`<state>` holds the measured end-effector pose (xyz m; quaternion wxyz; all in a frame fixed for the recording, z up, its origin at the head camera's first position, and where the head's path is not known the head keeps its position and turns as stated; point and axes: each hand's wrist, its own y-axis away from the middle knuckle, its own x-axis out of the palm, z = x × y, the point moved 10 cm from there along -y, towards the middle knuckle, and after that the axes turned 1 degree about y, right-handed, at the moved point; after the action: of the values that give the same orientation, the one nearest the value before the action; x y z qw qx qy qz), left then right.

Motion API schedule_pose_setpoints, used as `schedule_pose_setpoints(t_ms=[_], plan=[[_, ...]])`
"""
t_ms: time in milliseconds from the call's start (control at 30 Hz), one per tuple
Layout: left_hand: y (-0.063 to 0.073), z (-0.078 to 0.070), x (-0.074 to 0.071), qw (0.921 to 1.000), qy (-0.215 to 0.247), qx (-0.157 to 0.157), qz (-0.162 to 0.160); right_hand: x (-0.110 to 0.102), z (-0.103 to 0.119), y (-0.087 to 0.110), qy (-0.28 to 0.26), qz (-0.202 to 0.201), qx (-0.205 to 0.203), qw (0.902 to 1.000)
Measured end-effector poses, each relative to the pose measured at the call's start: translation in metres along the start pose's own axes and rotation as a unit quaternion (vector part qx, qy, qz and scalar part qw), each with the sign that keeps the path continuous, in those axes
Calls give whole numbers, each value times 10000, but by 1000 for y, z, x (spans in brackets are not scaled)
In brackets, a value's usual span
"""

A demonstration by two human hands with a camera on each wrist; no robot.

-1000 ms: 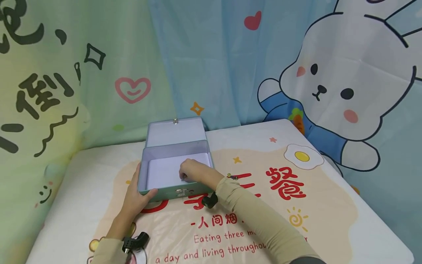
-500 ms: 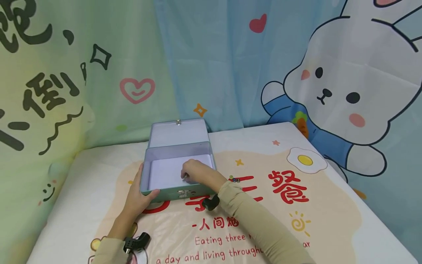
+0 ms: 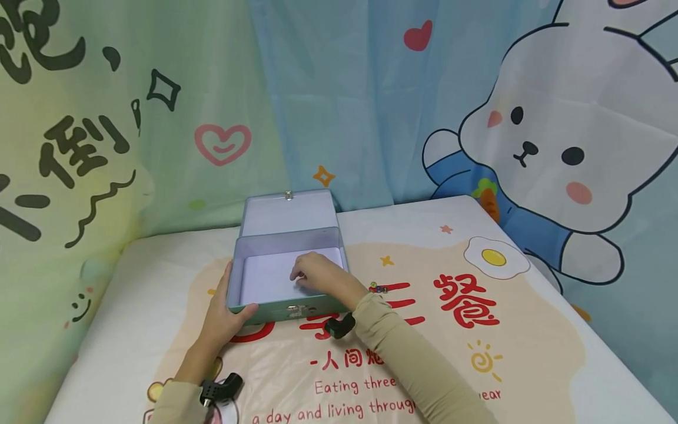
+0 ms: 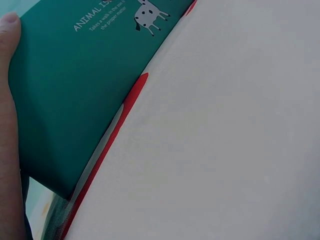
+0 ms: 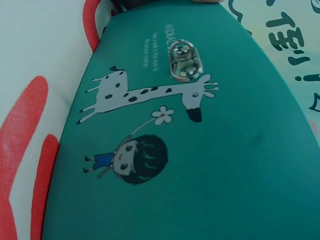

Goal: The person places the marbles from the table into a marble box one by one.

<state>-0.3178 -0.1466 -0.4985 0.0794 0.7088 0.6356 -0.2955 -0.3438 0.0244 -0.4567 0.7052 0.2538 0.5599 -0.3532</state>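
A green metal tin box [image 3: 270, 313] lies with its hinged lid [image 3: 288, 217] tipped back; the inside is pale lilac. At its front left corner, my left hand [image 3: 218, 313] holds the box, thumb on the front wall and fingers along the left side. My right hand [image 3: 319, 272] reaches over the front rim into the box, its fingers loosely bent above the floor, with nothing visible between them. The right wrist view gives the front wall with a silver clasp [image 5: 185, 61] and a printed giraffe [image 5: 145, 95]. In the left wrist view, the left thumb [image 4: 9, 45] lies against the wall.
Several tiny colourful pieces [image 3: 378, 288] lie on the table to the right of the box, near the right sleeve [image 3: 408, 347]. A printed cloth [image 3: 529, 330] covers the table. Behind it hangs a curtain [image 3: 339, 100] with cartoon prints.
My right hand's fingers have loosened and spread a little, lifting slightly inside the box. My left hand keeps its place at the corner. The head view has shifted slightly.
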Motion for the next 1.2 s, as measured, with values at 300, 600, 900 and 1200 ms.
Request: schedule_pose_setpoints(t_ms=[300,600,900,1200], plan=[[-1,0,0,10000,-3,-5,6,-12,-10,4,-474,-485,499,9965],[-1,-2,0,10000,38,-13,24,-40,-9,12,-619,-1830,296,9807],[-1,-2,0,10000,18,-1,18,-66,-9,28,-1210,-3244,-86,9381],[0,-6,-1,9999,114,87,10,-82,-12,45,-1454,-3790,-160,9138]])
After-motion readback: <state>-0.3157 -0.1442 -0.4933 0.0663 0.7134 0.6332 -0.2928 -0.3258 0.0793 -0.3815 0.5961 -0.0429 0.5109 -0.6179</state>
